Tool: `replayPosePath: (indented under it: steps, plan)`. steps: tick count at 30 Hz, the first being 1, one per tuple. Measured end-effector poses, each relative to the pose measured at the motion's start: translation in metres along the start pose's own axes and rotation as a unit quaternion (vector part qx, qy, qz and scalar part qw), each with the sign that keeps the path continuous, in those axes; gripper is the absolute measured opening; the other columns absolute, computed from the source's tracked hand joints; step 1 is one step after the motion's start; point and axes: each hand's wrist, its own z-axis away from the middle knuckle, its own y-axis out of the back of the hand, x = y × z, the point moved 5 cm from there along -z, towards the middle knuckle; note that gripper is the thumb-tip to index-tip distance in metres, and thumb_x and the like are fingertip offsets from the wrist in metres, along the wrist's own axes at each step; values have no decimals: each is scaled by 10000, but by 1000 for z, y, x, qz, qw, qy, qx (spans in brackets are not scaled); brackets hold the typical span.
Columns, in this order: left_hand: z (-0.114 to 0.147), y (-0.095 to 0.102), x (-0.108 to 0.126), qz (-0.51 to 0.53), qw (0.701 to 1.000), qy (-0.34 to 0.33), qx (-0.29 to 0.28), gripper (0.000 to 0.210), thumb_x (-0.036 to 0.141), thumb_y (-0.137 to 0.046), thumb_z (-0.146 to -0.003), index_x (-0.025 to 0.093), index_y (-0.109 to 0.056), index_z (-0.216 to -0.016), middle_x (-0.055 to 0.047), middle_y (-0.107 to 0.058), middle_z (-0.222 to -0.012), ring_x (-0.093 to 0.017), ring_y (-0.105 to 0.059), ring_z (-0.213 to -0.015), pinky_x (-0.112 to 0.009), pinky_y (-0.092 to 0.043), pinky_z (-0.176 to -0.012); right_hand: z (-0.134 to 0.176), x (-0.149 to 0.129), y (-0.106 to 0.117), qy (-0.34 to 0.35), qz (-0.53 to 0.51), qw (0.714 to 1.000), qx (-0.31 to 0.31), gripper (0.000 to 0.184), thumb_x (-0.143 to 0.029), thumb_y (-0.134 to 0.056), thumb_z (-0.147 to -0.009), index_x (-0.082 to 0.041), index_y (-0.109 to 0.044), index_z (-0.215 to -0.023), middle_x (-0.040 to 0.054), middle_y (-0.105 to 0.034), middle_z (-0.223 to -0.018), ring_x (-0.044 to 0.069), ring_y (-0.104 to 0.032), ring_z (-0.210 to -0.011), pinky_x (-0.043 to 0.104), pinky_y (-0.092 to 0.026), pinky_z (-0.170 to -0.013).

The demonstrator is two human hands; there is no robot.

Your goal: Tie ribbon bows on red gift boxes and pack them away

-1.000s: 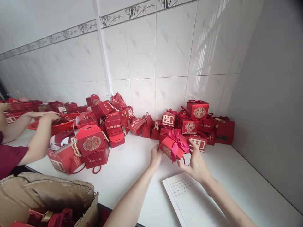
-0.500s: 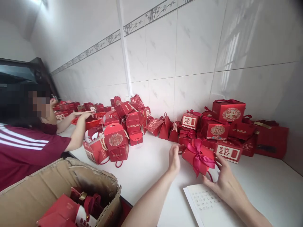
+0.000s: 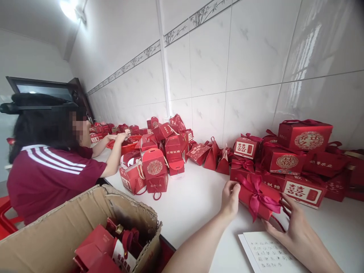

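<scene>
A red gift box (image 3: 243, 194) tied with a magenta ribbon bow (image 3: 257, 196) is between my two hands, a little above the white table. My left hand (image 3: 231, 198) closes on its left end, fingertips partly hidden behind it. At the other end, my right hand (image 3: 297, 223) grips the box with thumb below and fingers curled along the side; a dark red cord (image 3: 278, 223) hangs there. Beneath my right hand lies a white notepad (image 3: 267, 252) with handwritten marks. Just behind the box stands a stack of red gift boxes (image 3: 287, 161) with ribbons and gold prints.
A torn cardboard carton (image 3: 82, 204) holding red boxes (image 3: 95, 248) stands at the lower left. Red boxes with rope handles (image 3: 153, 167) are piled mid-table. Farther left, a co-worker in a maroon shirt (image 3: 62, 167) reaches into a red basket (image 3: 129, 146). A tiled wall (image 3: 207, 113) bounds the table.
The view has swung left, so everything sits farther right in it. Both my hands stay on the bow-tied box. The co-worker shows more fully.
</scene>
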Motion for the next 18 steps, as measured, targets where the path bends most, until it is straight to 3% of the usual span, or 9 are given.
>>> replayPosePath:
  steps: [4,9,18]
  plan:
    - [0,2,-2,19,1000,11,6,183,363,-479,-747,184,-469,-712,6,-473,-688,-138,-424,-685,-253,-357,-675,0,-1,1,-5,-6,1000,2,788,-571,-469,-751,-145,-221,-1366,204,-496,-1216,360,-576,-1032,453,-553,-736]
    - [1,-3,3,54,998,-6,-38,128,304,-507,-708,180,-478,-721,4,-479,-698,-132,-417,-682,-243,-352,-656,2,12,0,-12,-33,999,4,882,-628,-498,-690,-208,-184,-1399,213,-470,-1267,403,-567,-1027,519,-546,-725]
    - [-2,-7,-4,72,996,10,-59,134,306,-493,-684,190,-426,-677,24,-416,-645,-120,-352,-630,-248,-325,-637,1,13,-2,-8,-54,998,-22,831,-646,-451,-730,-204,-216,-1393,164,-453,-1314,375,-538,-1091,504,-541,-787]
